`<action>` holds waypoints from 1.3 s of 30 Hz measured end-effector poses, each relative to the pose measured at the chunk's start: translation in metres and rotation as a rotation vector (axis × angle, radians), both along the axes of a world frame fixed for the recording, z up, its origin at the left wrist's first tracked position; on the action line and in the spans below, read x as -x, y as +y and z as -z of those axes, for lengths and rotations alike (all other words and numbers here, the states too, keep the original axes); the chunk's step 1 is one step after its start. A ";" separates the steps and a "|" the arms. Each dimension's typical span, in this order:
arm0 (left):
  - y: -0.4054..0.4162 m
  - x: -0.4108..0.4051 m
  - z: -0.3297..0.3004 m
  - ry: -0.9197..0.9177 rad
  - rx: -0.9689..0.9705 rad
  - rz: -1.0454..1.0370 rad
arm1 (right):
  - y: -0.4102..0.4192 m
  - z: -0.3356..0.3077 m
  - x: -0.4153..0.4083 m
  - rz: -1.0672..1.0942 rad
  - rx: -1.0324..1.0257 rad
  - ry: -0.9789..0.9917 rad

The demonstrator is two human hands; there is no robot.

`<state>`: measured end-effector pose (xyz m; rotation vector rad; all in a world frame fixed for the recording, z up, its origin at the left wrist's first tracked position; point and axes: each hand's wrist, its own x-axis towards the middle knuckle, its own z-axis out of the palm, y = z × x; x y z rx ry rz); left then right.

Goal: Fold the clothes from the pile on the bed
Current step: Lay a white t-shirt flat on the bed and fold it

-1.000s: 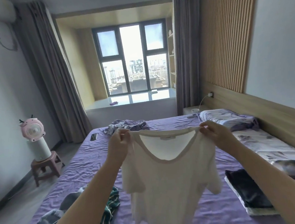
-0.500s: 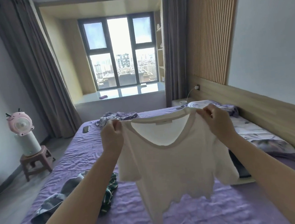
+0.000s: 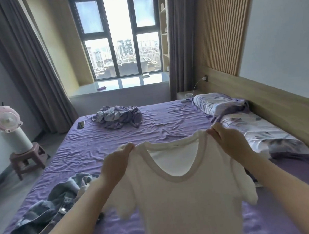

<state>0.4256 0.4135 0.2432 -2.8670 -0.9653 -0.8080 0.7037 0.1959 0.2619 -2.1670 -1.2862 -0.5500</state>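
The left hand [image 3: 116, 164] and the right hand [image 3: 229, 144] each pinch one shoulder of a white shirt [image 3: 184, 197] and hold it up in the air. Both are closed on the cloth, with the fingertips at the top edge next to the neck opening. The shirt hangs down from the hands, open and mostly flat. Its short sleeves fall loose just under each wrist, and its lower part goes out of view at the bottom. The right hand is a little higher than the left hand.

Under the hands is the bed [image 3: 168, 119] with a wrinkled purple sheet. Below and outside the left forearm lies the pile [image 3: 51, 204], with denim and other clothes not yet folded. Far beyond the left hand there is a bundle [image 3: 118, 117] of purple-grey cloth, and a phone [image 3: 81, 124] beside it. Beyond the right hand are the pillows [image 3: 242, 121].

I judge that the step in hand is spreading the shirt before folding; no fold is made yet. The next move, I think, calls for laying it flat on the free sheet in front of the hands. Both shoulders should go down together, so that the body does not bunch, and it should stay apart from the pile.
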 end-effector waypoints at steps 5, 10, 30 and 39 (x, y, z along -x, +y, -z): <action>0.019 -0.053 0.076 0.051 0.128 -0.050 | 0.048 0.088 -0.051 -0.146 0.212 0.288; 0.022 -0.100 0.160 0.065 0.041 -0.059 | 0.084 0.182 -0.076 -0.230 0.343 0.586; 0.097 -0.173 0.335 0.197 0.416 -0.351 | 0.157 0.356 -0.124 -0.097 0.256 0.672; 0.136 -0.196 0.397 0.339 0.544 -0.282 | 0.200 0.438 -0.140 -0.023 0.774 0.623</action>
